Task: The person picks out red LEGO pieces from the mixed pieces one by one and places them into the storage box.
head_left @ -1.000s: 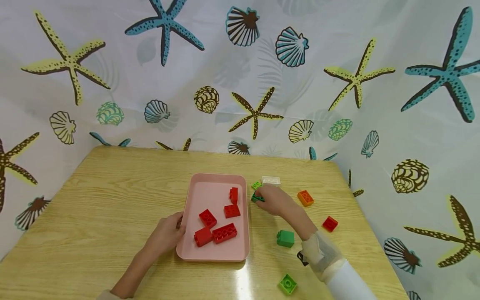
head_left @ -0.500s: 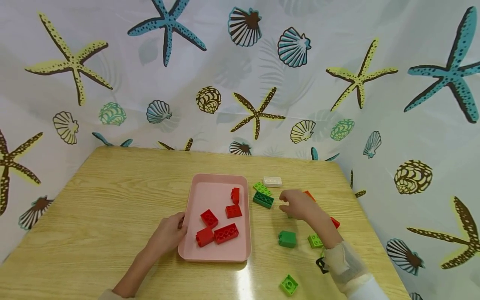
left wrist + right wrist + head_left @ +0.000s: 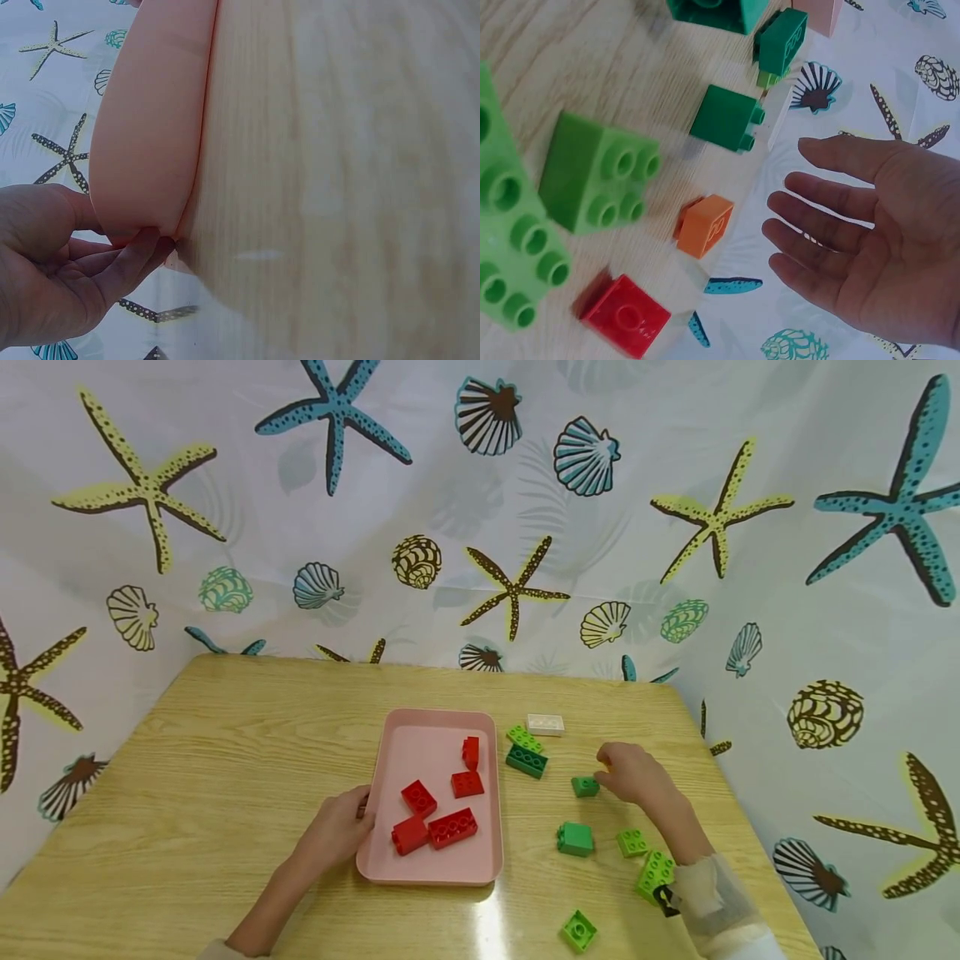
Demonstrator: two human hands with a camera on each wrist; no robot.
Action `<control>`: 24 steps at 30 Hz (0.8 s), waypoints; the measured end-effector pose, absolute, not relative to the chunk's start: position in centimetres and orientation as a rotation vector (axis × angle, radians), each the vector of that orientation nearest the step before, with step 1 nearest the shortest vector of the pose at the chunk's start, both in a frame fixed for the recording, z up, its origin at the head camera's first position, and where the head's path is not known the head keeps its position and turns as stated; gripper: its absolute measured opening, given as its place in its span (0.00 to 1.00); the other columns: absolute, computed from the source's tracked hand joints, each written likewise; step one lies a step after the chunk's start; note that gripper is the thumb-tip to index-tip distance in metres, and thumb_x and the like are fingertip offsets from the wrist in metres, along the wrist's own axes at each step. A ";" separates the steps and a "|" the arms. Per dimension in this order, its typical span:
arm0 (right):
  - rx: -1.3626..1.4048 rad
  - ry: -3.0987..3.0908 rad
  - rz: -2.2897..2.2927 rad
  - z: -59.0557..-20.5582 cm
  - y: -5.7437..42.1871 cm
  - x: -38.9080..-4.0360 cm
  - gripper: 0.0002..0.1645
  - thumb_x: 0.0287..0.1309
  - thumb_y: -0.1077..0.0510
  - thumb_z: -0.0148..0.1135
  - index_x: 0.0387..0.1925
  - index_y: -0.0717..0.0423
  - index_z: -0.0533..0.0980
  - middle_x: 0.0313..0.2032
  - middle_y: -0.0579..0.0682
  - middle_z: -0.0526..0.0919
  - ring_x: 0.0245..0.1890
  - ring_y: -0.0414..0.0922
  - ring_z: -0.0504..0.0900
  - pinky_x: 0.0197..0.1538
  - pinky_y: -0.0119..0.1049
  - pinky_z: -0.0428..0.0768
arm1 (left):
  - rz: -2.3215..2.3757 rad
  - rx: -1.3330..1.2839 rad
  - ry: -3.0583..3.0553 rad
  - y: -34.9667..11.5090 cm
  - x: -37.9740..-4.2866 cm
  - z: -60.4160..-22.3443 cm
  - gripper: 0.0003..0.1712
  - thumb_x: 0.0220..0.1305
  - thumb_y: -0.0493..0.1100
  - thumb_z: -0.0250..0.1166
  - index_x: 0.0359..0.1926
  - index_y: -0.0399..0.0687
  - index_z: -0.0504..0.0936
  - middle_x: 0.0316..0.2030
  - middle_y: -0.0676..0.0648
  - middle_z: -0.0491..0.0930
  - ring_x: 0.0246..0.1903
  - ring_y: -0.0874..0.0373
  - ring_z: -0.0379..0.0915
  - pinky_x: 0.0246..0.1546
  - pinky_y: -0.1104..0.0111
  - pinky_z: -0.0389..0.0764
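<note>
My left hand (image 3: 335, 828) holds the left side of a pink tray (image 3: 423, 743); in the left wrist view its thumb and fingers pinch the tray's end. Inside the tray lie several red toy building bricks (image 3: 453, 827). To the right, my right hand (image 3: 637, 772) is over the table beside a small green brick (image 3: 586, 787). In the right wrist view its fingers are loosely extended, with nothing in the palm. An orange brick (image 3: 705, 225) and a red brick (image 3: 626, 316) show there; hand and arm mostly hide both in the head view.
Right of the tray lie a dark green brick (image 3: 527, 761), a light green one (image 3: 524, 739) and a white one (image 3: 545, 724). Nearer me are a green brick (image 3: 576, 839) and several light green bricks (image 3: 579, 931). A patterned curtain (image 3: 360, 510) surrounds the wooden table (image 3: 225, 752).
My right hand has moved right, away from the dark green brick and past the small green one, uncovering both. The left hand stays on the tray.
</note>
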State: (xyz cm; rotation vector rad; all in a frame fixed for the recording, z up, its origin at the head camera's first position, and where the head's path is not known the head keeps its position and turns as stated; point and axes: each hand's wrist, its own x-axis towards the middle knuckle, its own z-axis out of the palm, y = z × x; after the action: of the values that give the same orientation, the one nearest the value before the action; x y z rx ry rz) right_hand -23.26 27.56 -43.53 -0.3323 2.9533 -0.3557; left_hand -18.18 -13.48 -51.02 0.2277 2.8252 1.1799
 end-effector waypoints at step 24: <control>-0.045 2.895 -0.325 -44.8 31.4 -22.8 0.30 0.49 0.58 0.62 0.53 0.68 0.68 0.51 0.68 0.73 0.29 0.48 0.72 0.29 0.43 0.76 | 1.186 0.220 2.802 -13.5 -18.0 -50.9 0.21 0.59 0.33 0.55 0.54 0.30 0.70 0.45 0.37 0.79 0.41 0.53 0.74 0.39 0.58 0.81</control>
State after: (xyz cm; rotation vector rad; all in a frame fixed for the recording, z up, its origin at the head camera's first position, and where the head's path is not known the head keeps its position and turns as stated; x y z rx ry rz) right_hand -22.80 31.44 -44.78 -0.0453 2.8947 -0.3250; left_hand -18.02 -13.54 -50.87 0.2200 2.8020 1.1862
